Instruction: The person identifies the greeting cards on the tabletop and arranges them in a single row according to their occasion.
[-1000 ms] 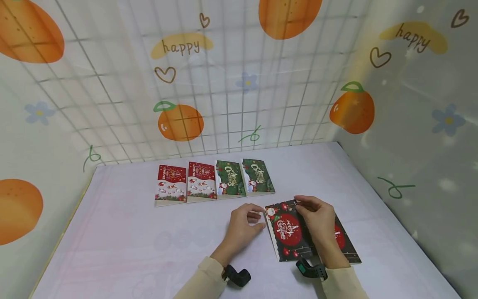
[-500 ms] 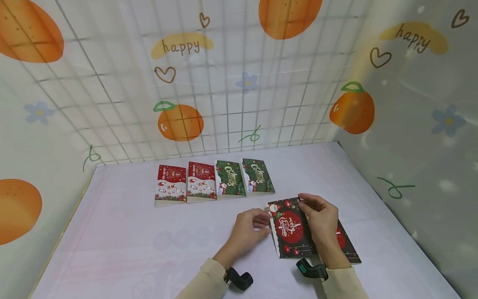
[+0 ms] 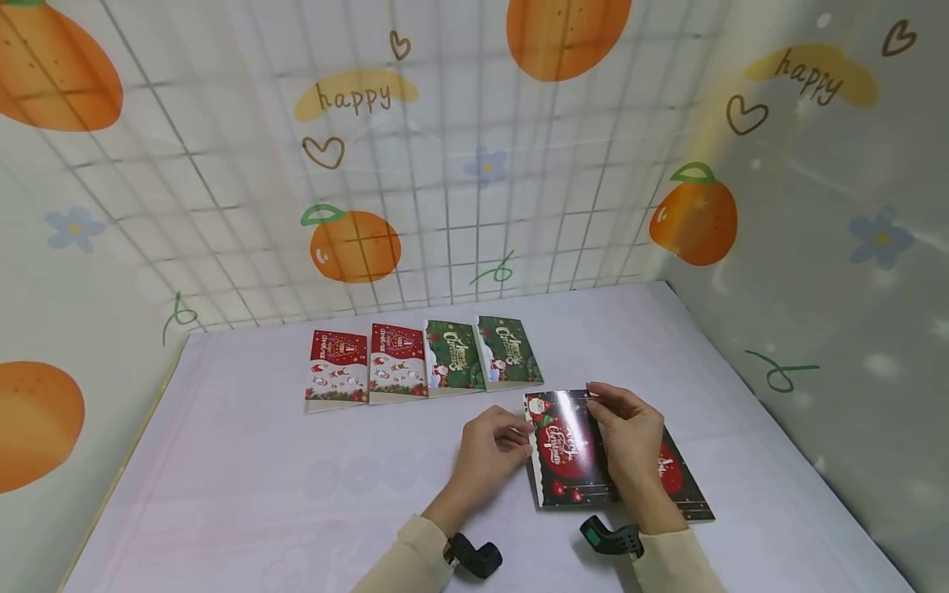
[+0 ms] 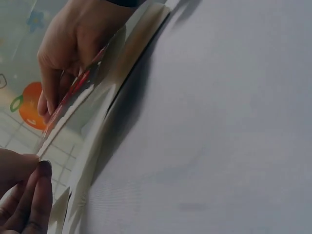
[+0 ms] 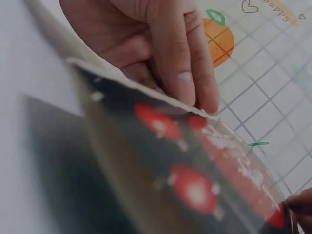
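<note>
A black Christmas card [image 3: 567, 453] with a red circle is raised off the table and tilted, catching a bright streak of glare. My right hand [image 3: 630, 441] pinches its far right part; in the right wrist view only those fingertips [image 5: 300, 209] show at the lower right corner. At the card's left, scalloped edge, my left hand [image 3: 485, 449] pinches with thumb and fingertips, as the left wrist view shows [image 4: 29, 180]. A second black card [image 3: 685, 486] lies to the right, partly hidden behind my right hand and wrist.
Two red-and-white Christmas cards [image 3: 337, 371] and two green ones [image 3: 454, 354] lie in a row toward the back of the white table [image 3: 245, 486]. A curtain [image 3: 445, 148] printed with oranges stands behind and beside the table.
The black card has come up off the table and tilted, and glare now crosses it. My left hand has moved slightly right and closed on its left edge. The back row stays put.
</note>
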Demonstrator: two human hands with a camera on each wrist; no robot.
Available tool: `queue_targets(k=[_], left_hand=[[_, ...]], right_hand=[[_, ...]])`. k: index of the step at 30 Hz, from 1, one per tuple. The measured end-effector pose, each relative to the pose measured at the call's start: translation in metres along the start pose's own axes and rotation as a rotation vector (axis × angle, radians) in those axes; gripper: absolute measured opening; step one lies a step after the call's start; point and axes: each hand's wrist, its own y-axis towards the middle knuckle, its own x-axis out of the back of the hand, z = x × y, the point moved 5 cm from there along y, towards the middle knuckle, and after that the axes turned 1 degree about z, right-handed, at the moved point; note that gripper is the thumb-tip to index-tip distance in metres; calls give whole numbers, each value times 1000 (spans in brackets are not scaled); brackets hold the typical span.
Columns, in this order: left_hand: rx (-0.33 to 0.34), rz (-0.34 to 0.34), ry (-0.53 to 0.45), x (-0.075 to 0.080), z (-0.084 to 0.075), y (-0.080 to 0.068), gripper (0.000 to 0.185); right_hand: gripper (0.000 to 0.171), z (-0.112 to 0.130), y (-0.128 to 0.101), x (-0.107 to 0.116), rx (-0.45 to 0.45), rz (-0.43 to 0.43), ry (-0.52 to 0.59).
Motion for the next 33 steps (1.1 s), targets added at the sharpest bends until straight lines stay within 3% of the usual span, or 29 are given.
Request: queue_targets(k=[5,10,16,21,26,33], left_hand=[[-59,-64,43,9,0,2,16],[-35,-107,-16,17,0,5,18],[-10,-146,-65,23,-4,7,20],[-12,-165,-92,25,-5,8,20],[-2,-193,-132,30,-3,10,19],[29,-291,-192,41,2,14,19]], right_hand=[[30,0,-2,-5,-27,62,47],[37,2,-2,-11,-25,169,61],[44,5,-4,-14,43,271,-42],[46,7,-5,-15,90,287,-125],[46,8,-5,-15,107,282,-121],[43,10,-8,-17,109,303,-83]])
